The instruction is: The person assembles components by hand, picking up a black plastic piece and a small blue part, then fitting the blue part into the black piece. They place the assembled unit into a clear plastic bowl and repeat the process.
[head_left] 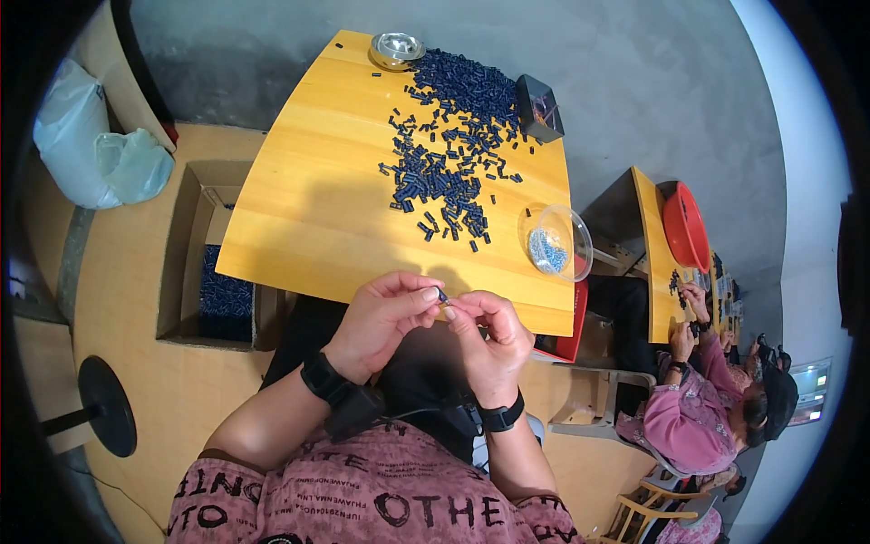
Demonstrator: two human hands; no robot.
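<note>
My left hand (381, 322) and my right hand (489, 340) meet at the near edge of the yellow wooden table (308, 190). Between the fingertips of both hands sits one small dark blue piece (441, 295); I cannot tell which hand bears it more. Beyond them a loose pile of several small dark blue pieces (444, 154) spreads across the table's middle and far side. A clear plastic bowl (555, 241) with tiny light blue bits stands to the right of the hands, near the table's right edge.
A metal dish (396, 50) and a dark box (540, 108) stand at the table's far side. An open cardboard box (213, 258) with dark pieces is on the floor left. White bags (95, 145) lie far left. Another person (716, 399) works at a table right.
</note>
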